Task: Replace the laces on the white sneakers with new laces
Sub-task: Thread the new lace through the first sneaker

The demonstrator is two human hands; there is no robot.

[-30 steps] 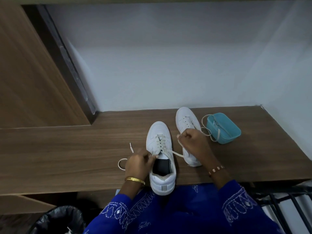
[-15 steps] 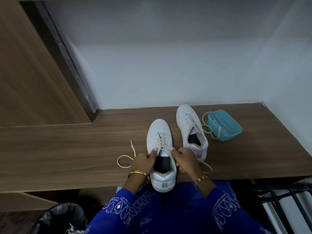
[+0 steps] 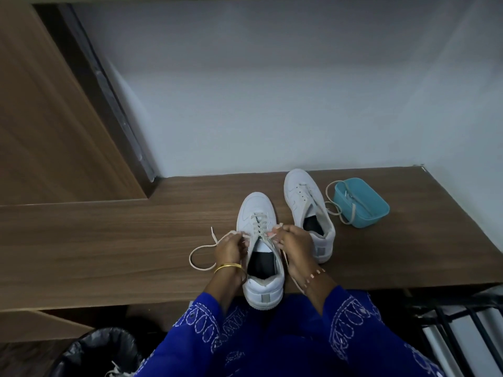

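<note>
1. Fingers, head view: left hand (image 3: 230, 247) and right hand (image 3: 292, 240) each pinch the lace (image 3: 202, 247) beside the near sneaker (image 3: 261, 251)'s top eyelets.
2. Change: right hand, a second ago raised over the far sneaker (image 3: 309, 210), now sits low at the tongue.
3. Meaning: lace likely drawn through; far sneaker unlaced, spare lace at tub (image 3: 362, 204).

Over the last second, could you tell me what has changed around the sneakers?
The right hand came back from over the far sneaker to the near sneaker, where it now pinches the lace at the top eyelets. The left hand kept its grip on the other end. Both sneakers and the teal tub stayed put.
</note>
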